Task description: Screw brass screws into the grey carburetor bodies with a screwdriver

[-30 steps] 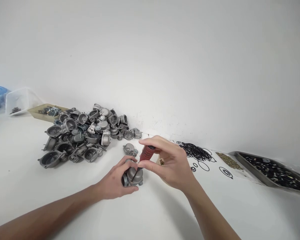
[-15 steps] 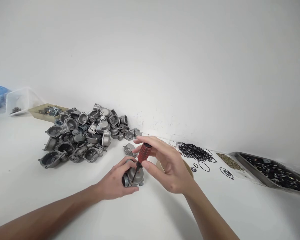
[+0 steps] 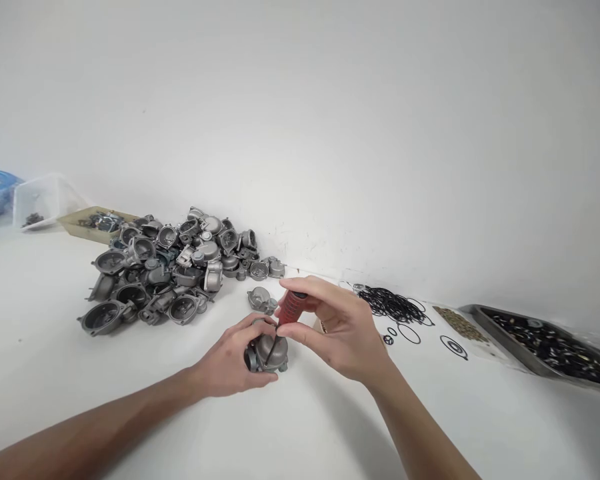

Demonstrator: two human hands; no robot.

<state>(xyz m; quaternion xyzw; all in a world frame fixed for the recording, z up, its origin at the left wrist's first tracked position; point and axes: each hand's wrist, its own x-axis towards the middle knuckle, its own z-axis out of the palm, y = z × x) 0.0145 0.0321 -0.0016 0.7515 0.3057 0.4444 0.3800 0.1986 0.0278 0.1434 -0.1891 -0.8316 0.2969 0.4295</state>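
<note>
My left hand [image 3: 237, 357] is wrapped round a grey metal carburetor bowl [image 3: 276, 353] and holds it against the white table. The red handle of a screwdriver [image 3: 291, 308] sits between the thumb and fingers of my right hand [image 3: 337, 327]. Its dark shaft slants down to the near left side of the bowl, where the tip meets the part; the screw itself is too small to make out. Just behind my hands lies another metal bowl [image 3: 261, 299], apart from both.
A heap of similar metal bowls [image 3: 180, 267] fills the left, with a yellowish bin [image 3: 90, 230] and a clear bin [image 3: 50, 200] beyond. At right are black rubber rings [image 3: 393, 305], small brass-coloured parts [image 3: 460, 323] and a grey tray [image 3: 525, 353] of dark parts.
My right hand's fingers have closed further round the screwdriver handle, and the handle has tipped slightly right and down. My left hand and the bowl have stayed in place.
</note>
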